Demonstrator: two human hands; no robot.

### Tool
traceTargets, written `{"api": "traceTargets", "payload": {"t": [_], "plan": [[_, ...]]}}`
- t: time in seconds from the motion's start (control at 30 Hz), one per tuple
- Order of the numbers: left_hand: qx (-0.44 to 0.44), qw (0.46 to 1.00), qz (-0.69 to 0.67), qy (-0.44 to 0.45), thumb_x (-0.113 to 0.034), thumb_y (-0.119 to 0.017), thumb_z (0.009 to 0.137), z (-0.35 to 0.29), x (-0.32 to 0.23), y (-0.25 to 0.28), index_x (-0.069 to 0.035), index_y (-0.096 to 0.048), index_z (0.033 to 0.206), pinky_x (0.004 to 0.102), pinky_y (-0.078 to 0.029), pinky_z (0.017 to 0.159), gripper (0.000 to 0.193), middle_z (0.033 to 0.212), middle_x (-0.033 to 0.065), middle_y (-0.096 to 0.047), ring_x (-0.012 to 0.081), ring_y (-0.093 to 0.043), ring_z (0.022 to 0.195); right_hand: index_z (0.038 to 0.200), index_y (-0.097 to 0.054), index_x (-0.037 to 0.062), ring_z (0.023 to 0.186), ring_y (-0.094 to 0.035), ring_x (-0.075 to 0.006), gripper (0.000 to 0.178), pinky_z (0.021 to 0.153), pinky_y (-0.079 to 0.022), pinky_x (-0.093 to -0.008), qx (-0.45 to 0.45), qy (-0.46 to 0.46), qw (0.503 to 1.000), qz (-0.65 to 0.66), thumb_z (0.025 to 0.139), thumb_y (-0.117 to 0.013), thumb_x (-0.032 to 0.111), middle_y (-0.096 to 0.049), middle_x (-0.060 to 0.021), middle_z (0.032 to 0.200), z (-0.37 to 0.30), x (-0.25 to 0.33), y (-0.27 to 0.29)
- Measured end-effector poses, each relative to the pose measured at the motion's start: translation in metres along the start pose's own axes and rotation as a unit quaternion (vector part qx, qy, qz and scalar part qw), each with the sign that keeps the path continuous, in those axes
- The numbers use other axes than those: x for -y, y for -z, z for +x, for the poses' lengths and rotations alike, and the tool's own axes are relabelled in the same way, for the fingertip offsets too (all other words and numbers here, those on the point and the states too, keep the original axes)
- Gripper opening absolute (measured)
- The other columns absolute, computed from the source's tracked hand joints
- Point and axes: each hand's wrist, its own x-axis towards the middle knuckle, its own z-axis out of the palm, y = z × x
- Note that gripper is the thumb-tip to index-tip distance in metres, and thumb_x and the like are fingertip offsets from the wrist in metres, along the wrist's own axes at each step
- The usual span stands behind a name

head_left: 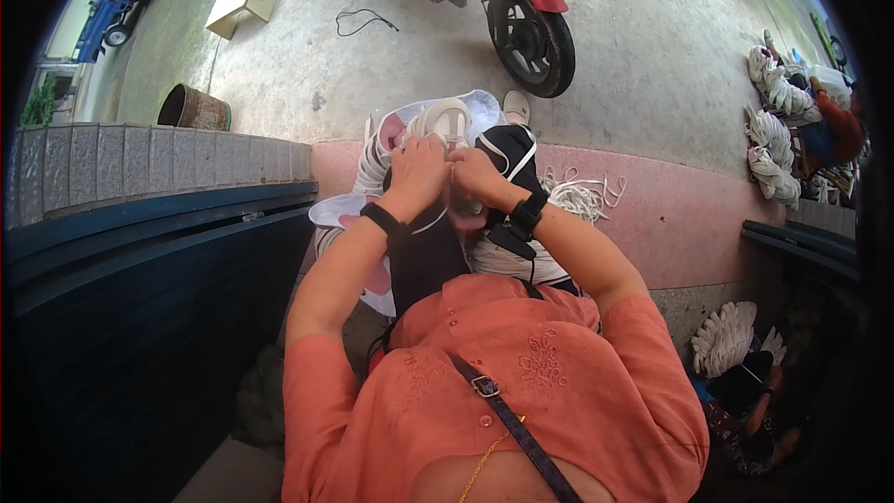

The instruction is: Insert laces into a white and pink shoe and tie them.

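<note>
A pale beige and white shoe (441, 119) lies on my lap, its toe pointing away from me. My left hand (418, 170) is closed on its near left side, fingers curled. Beside it, my right hand (479, 174) is closed with its fingertips pinched at the shoe's lacing, where a thin white shoelace seems to be; the fingers partly hide it. A long white lace (520, 156) hangs over my dark right trouser leg. To the right lies a loose heap of white laces (579, 196). More white shoe pieces with pink linings (374, 154) are stacked by my left leg.
A red scooter (527, 28) stands ahead on the concrete. A rusty bucket (194, 108), an open box (240, 7) and a black cord (366, 22) are at the far left. Dark blue door panels flank me. At right, other people sit by bundles of white shoe pieces (771, 135).
</note>
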Motion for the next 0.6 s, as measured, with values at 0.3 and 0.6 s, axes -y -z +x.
{"api": "traceTargets", "payload": {"t": [0.3,0.6], "plan": [[0.220,0.966,-0.097,0.093,-0.022,-0.063,0.089,0.022,0.021,-0.015,0.006,-0.060,0.107,0.0553,-0.052,0.084,0.033,0.107,0.0300,-0.068,0.0465,-0.066,0.103,0.099,-0.072,0.0020,0.098,-0.068,-0.0433,0.023,0.086,-0.053,-0.0517,-0.085,0.080,0.967,-0.227,0.088,-0.058,0.016,-0.070,-0.0256,0.100,0.006,-0.010,-0.018],[0.187,0.969,-0.084,0.137,-0.026,-0.066,0.087,0.020,-0.006,-0.008,0.004,-0.061,0.108,0.0550,-0.052,0.085,0.036,0.097,0.0300,-0.070,0.0473,-0.067,0.096,0.102,-0.074,0.0041,0.099,-0.067,-0.0419,0.024,0.087,-0.052,-0.0482,-0.071,0.101,0.970,-0.210,0.087,-0.061,0.017,-0.071,-0.0243,0.099,-0.004,-0.016,-0.006]]}}
